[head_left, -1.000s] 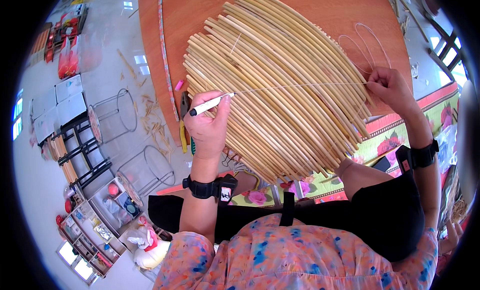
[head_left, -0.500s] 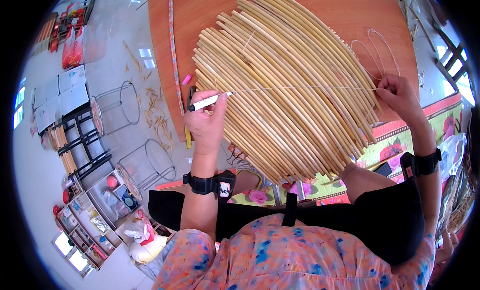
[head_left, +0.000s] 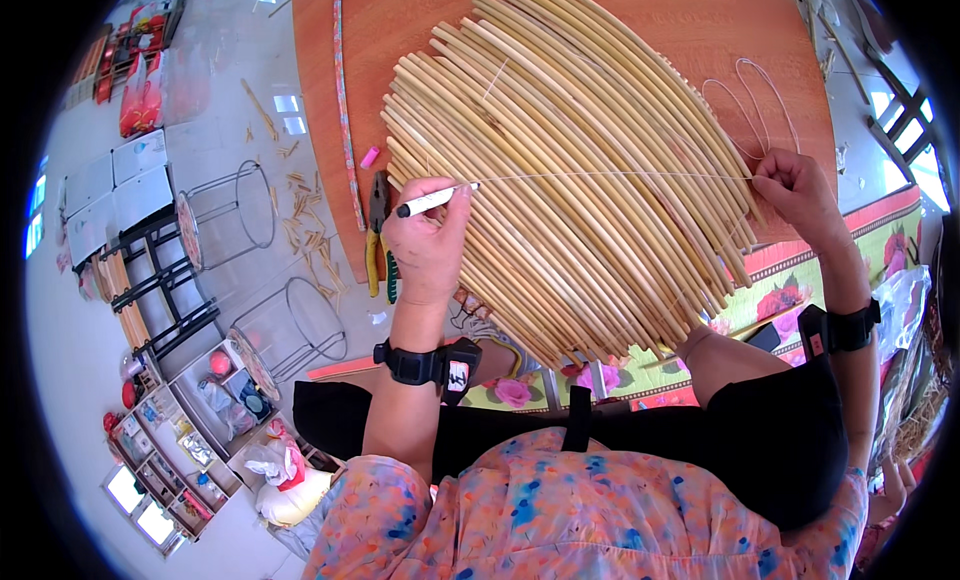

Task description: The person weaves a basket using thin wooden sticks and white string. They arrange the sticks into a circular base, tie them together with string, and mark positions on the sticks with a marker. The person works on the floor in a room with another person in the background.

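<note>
A mat of pale, slim reed-like sticks (head_left: 570,180) lies side by side on the red-brown table, its near end jutting over the edge. My left hand (head_left: 428,242) grips a white marker pen (head_left: 428,201) with a black end, its tip pointing right over the left part of the sticks. From near that tip a thin white string (head_left: 610,173) runs across the sticks to my right hand (head_left: 797,195). There my thumb and finger pinch the string at the mat's right edge. More of it loops on the tabletop beyond that hand.
Pliers (head_left: 375,238) with yellow and green handles lie left of my left hand, near a small pink piece (head_left: 369,157). A patterned strip (head_left: 345,110) runs along the table's left side. Round stools (head_left: 255,350) and stick scraps (head_left: 310,230) are on the floor at left.
My left hand has shifted slightly right with the marker pen along the string, uncovering the pliers. My right hand stays in place, pinching the string.
</note>
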The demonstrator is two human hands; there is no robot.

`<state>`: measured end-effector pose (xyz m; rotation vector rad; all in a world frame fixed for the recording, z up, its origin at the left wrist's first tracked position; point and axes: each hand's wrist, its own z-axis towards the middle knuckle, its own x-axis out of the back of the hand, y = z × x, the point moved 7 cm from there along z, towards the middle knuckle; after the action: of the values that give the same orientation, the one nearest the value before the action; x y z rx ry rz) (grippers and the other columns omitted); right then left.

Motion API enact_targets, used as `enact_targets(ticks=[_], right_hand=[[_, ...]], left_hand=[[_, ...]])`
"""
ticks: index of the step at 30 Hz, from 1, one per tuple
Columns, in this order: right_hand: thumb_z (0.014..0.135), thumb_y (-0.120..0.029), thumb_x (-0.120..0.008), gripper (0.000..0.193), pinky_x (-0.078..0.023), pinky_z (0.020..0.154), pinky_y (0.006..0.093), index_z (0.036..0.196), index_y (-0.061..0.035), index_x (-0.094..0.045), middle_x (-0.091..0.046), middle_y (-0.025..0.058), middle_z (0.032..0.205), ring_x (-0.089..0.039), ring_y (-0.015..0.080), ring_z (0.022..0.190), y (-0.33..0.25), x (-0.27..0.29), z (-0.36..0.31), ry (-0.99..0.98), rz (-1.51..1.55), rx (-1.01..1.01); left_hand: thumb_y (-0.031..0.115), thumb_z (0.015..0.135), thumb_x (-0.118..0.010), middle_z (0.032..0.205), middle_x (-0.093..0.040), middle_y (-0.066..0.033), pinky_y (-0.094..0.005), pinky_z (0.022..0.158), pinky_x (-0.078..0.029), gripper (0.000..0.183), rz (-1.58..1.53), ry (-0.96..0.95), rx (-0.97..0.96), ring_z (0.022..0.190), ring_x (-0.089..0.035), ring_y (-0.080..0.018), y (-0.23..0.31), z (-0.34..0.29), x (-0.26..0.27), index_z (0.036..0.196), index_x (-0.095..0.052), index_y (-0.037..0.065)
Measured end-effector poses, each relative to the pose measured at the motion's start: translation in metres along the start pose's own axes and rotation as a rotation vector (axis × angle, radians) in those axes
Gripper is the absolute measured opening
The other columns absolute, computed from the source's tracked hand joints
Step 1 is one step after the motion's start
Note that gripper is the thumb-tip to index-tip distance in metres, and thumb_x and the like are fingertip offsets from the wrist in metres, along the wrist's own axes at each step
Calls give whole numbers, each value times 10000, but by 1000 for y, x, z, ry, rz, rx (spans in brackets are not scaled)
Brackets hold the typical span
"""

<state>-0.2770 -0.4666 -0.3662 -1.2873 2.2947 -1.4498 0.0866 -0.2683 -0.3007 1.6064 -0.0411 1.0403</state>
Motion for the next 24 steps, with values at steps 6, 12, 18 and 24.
enact_targets(ticks=[6,12,18,24], right_hand=[[869,-93,-621,132,-244,470,204,758,-38,-577,-414,-100,597,-334,-11,544,-7,4,-4,12,-35,-2],[851,-91,-628,129,-245,475,225,761,-18,-572,-407,-82,585,-325,5,544,-62,18,-32,75,-190,102],[819,-86,-650,110,-279,457,275,793,-4,-580,-388,5,514,-346,77,476,-160,12,-98,158,-506,286],[805,-58,-656,81,-351,464,293,805,-6,-593,-463,69,512,-445,131,446,-232,-7,-176,261,-624,443]], left_hand=[[33,849,-682,855,-649,-46,-215,674,-469,133,-187,73,-13,713,-566,-78,8,7,33,959,-617,-4],[29,894,-626,876,-660,-91,-237,735,-502,123,-276,173,-65,770,-627,-115,52,3,89,998,-595,-30],[18,896,-611,944,-652,-111,-250,752,-505,113,-355,261,-151,778,-622,-120,82,-32,150,993,-590,-37],[12,895,-609,941,-651,-108,-248,755,-494,109,-411,292,-170,771,-613,-119,91,-78,204,995,-587,-22]])
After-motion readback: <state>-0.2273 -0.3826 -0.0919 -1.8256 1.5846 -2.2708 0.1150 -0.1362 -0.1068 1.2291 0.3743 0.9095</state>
